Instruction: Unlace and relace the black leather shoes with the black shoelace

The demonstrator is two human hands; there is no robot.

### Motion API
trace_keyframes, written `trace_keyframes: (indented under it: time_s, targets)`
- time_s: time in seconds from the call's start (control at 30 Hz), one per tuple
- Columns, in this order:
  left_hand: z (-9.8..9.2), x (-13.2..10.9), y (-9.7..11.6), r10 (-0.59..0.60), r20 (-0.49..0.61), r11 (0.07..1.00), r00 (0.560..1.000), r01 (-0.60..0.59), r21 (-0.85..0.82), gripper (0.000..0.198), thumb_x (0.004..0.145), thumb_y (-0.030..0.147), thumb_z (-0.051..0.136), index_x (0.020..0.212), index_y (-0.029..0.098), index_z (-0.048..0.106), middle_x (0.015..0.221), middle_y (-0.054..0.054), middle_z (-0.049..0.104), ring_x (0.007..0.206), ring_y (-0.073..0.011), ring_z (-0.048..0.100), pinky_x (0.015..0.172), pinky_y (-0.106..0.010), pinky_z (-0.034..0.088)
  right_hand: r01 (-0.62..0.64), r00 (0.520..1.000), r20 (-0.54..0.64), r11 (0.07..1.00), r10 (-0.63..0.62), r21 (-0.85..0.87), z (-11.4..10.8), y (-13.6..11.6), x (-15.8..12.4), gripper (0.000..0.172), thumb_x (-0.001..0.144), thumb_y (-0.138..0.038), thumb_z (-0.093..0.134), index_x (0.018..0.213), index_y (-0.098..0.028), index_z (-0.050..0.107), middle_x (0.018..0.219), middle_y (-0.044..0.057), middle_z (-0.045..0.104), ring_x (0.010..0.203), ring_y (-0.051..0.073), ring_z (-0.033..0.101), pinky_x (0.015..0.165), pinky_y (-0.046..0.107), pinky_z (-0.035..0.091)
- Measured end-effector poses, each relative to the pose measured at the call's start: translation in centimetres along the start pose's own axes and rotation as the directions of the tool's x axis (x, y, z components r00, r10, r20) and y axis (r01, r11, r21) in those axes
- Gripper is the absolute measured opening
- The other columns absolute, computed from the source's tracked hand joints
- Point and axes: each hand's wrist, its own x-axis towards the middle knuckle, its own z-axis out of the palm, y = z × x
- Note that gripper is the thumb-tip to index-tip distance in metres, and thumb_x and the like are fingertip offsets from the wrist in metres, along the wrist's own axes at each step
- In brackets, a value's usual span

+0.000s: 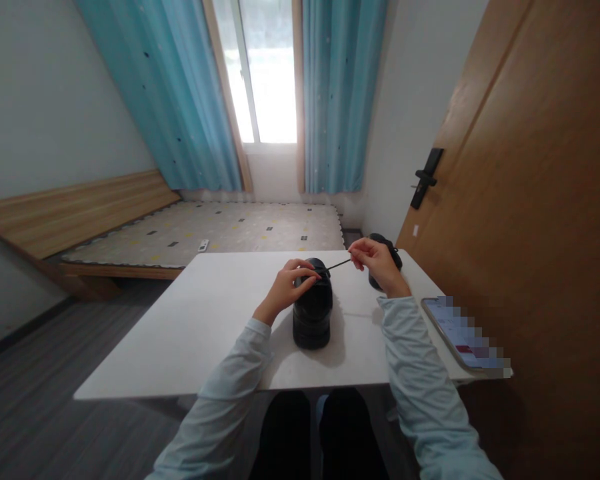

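A black shoe (312, 321) stands upright on the white table, close to its middle. My left hand (284, 288) lies over the upper part of the shoe, its thumb and fingers closed at the lacing. From there a thin dark shoelace (339, 264) stretches taut up and to the right. The lace's far end is pinched between the thumb and fingers of my right hand (377, 263), which is raised above the table. Behind that hand sits a second black shoe (375, 280), partly covered by the hand and wrist.
A phone (463, 337) with its screen lit lies along the right edge of the white table (180, 333). Beyond the table are a bed (240, 227) with a small white remote (203, 246) on it, and a curtained window. A wooden door (525, 200) stands close on the right.
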Motion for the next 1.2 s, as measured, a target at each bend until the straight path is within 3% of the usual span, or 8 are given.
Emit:
trace_keyframes:
  time_s: [0.13,0.3,0.57,0.83,1.03,1.2]
  targets:
    - [0.3,0.0,-0.3,0.015,0.039,0.999,0.999,-0.017,0.047,0.016,0.084,0.029,0.06,0.088,0.022,0.074,0.096,-0.007,0.065,0.098,-0.0208,0.058,0.092,-0.038,0.046,-0.076,0.987,0.132,0.992,0.089,-0.097,-0.5,0.3,-0.7,0.03,0.07,-0.044,0.071,0.074,-0.015,0.063,0.056,-0.001,0.058,0.047,0.01,0.051,0.046,0.024,0.041]
    - [0.5,0.1,-0.4,0.022,0.064,0.995,0.998,-0.029,0.1,0.015,0.082,0.027,0.061,0.089,0.024,0.075,0.096,-0.007,0.064,0.098,-0.0215,0.056,0.092,-0.039,0.045,-0.152,0.952,0.255,0.984,0.17,-0.089,0.0,1.4,-1.4,0.03,0.068,-0.038,0.072,0.082,-0.012,0.068,0.065,0.004,0.068,0.057,0.015,0.063,0.054,0.027,0.051]
    - [0.5,0.1,-0.2,0.057,0.058,0.991,0.997,-0.064,0.12,0.016,0.083,0.026,0.062,0.093,0.023,0.074,0.095,-0.006,0.064,0.096,-0.0208,0.054,0.089,-0.038,0.044,-0.117,0.956,0.255,0.986,0.144,-0.118,1.2,1.6,-1.7,0.024,0.067,-0.032,0.073,0.08,-0.014,0.063,0.067,0.004,0.068,0.053,0.013,0.062,0.05,0.025,0.05]
    - [0.9,0.2,-0.4,0.038,0.035,0.989,0.999,-0.043,0.142,0.017,0.083,0.028,0.063,0.095,0.025,0.074,0.095,-0.006,0.063,0.096,-0.0208,0.054,0.089,-0.037,0.044,-0.022,0.965,0.242,0.951,0.101,-0.307,2.4,0.5,-1.9,0.013,0.073,-0.017,0.064,0.083,-0.017,0.056,0.07,0.002,0.069,0.055,0.013,0.062,0.055,0.025,0.05]
    - [1.2,0.2,-0.7,0.032,0.024,0.987,0.999,-0.035,0.156,0.018,0.083,0.029,0.063,0.097,0.024,0.074,0.094,-0.006,0.063,0.094,-0.0206,0.054,0.088,-0.037,0.045,0.098,0.984,0.18,0.852,-0.004,-0.514,3.2,0.0,-1.9,0.016,0.07,-0.009,0.067,0.082,-0.018,0.061,0.073,0.001,0.072,0.066,0.015,0.066,0.068,0.027,0.049]
    - [1.3,0.4,-0.6,0.02,0.049,0.983,0.999,-0.029,0.181,0.018,0.083,0.029,0.064,0.096,0.024,0.074,0.093,-0.005,0.064,0.093,-0.0202,0.053,0.088,-0.037,0.045,0.108,0.985,0.17,0.891,-0.035,-0.442,3.3,0.1,-2.1,0.015,0.07,-0.009,0.068,0.081,-0.017,0.063,0.075,0.002,0.072,0.071,0.016,0.069,0.069,0.027,0.052]
